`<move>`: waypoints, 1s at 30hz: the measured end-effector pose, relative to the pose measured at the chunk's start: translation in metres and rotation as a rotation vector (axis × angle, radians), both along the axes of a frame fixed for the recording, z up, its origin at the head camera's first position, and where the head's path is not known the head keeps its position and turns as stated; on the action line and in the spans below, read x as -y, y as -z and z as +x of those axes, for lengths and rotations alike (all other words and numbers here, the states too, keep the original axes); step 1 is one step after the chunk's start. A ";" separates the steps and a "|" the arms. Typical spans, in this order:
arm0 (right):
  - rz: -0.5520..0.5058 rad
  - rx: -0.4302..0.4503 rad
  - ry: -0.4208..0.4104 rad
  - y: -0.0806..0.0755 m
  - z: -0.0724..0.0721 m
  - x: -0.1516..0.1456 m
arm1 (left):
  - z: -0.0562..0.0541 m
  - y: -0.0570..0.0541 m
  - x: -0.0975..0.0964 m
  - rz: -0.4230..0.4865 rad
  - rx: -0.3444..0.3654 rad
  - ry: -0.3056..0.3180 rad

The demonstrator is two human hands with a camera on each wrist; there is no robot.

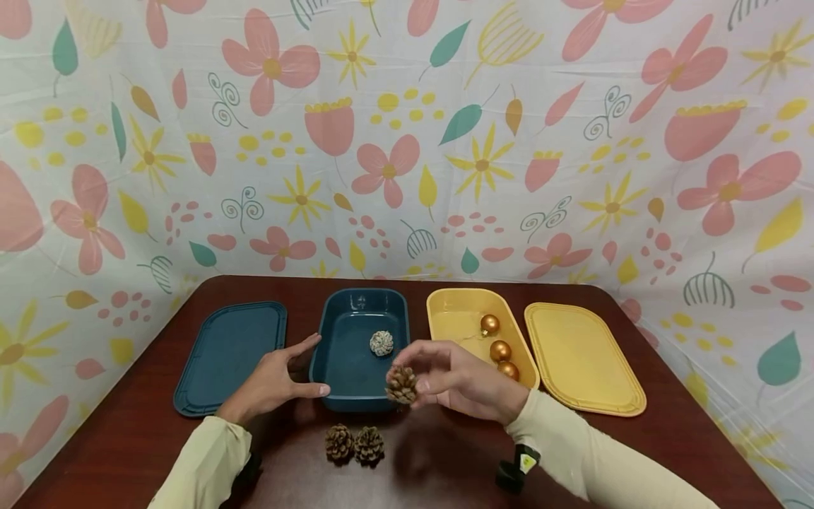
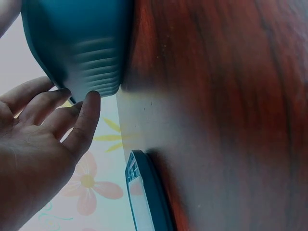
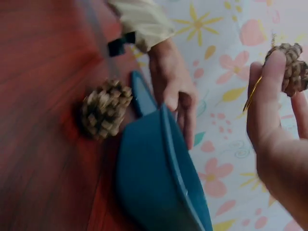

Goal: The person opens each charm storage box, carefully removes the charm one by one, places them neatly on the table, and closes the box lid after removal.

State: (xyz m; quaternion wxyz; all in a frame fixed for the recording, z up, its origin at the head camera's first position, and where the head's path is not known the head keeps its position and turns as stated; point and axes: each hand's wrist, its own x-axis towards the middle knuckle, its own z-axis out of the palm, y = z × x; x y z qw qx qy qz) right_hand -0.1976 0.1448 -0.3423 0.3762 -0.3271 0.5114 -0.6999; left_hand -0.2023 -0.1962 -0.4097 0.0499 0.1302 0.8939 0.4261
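Note:
My right hand [image 1: 461,378] pinches a brown pine cone [image 1: 402,385] by the near right corner of the blue container [image 1: 359,403]. A gold string [image 3: 252,95] hangs by its fingers in the right wrist view. Inside the blue container sits a whitish speckled ball [image 1: 381,343]. My left hand [image 1: 276,378] is spread at the container's left side, thumb and fingers extended along its rim; in the left wrist view the fingertips [image 2: 92,98] are right at its wall. Two more pine cones, a left one [image 1: 339,443] and a right one [image 1: 369,445], lie on the table in front.
A yellow container [image 1: 439,300] with three copper-gold ball ornaments [image 1: 500,350] stands on the right. Its yellow lid [image 1: 585,357] lies flat beyond it. On the left a blue lid [image 1: 232,350] lies flat on the dark wooden table [image 1: 292,481]. A flowered cloth [image 1: 407,141] hangs behind.

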 end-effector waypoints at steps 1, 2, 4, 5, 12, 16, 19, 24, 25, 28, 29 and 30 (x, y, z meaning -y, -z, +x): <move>0.013 -0.005 0.015 0.003 0.002 -0.002 | 0.000 0.000 0.000 0.000 0.000 0.001; 0.027 -0.027 0.028 0.006 0.003 -0.003 | 0.000 0.000 0.000 0.000 0.000 0.001; 0.064 -0.093 0.060 0.011 0.005 -0.004 | 0.000 0.000 0.000 -0.002 0.000 0.000; 0.089 -0.136 0.074 0.013 0.007 -0.004 | 0.000 0.000 0.000 -0.004 0.000 -0.001; 0.303 -0.506 0.091 0.024 0.019 0.000 | 0.001 0.002 0.000 0.001 0.003 -0.003; 0.391 -0.780 0.095 0.029 0.023 0.004 | 0.001 0.001 0.000 -0.002 0.003 -0.004; 0.451 -1.015 0.097 0.034 0.023 0.007 | 0.001 0.002 0.000 -0.002 0.007 -0.008; 0.519 -1.279 0.082 0.046 0.023 0.007 | 0.001 0.002 0.000 -0.008 0.002 -0.008; 0.524 -1.310 0.083 0.048 0.023 0.006 | 0.001 0.002 0.000 -0.008 0.003 -0.007; 0.533 -1.357 0.076 0.053 0.023 0.006 | 0.000 0.001 0.000 -0.010 0.001 -0.001; 0.533 -1.363 0.072 0.054 0.023 0.006 | 0.000 0.000 0.000 -0.012 -0.001 0.001; 0.534 -1.367 0.067 0.056 0.023 0.006 | 0.000 0.000 0.000 -0.015 -0.003 0.003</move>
